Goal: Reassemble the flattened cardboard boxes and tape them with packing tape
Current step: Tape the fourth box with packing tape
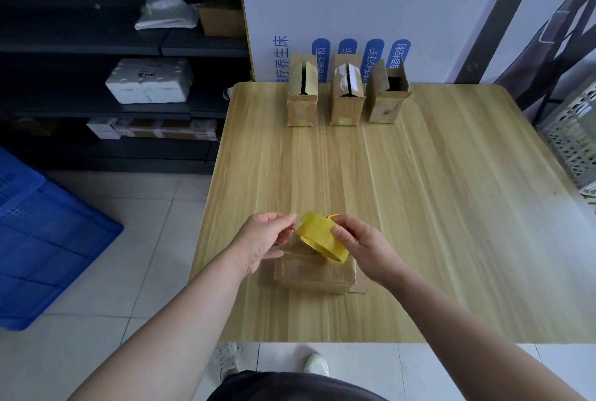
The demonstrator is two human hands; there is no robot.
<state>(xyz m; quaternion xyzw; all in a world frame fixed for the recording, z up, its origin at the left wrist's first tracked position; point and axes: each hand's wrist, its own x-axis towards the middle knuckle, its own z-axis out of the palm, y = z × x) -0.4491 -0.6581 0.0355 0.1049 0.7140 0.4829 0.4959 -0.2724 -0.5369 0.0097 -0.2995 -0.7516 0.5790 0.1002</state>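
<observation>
Yellow is the roll of packing tape (319, 236) that we hold just above the near middle of the table (451, 207). Our right hand (361, 249) has its fingers curled round the roll and clamped on it. Our left hand (264, 239) pinches thumb and forefinger together at the roll's left edge, on what we take to be the tape's free end.

Right beneath the hands lies a cardboard box (312, 274), folded into shape. We cannot tell whether its seam is closed.

At the far edge three more boxes stand in a row. The left box (302, 100) and the middle box (346, 100) show tape on their top flaps, though a dark slit gapes between the flaps. The right box (387, 100) has a flap raised and its mouth open.

We judge the work well along: the near box is the one in hand, and the right box awaits closing.
</observation>
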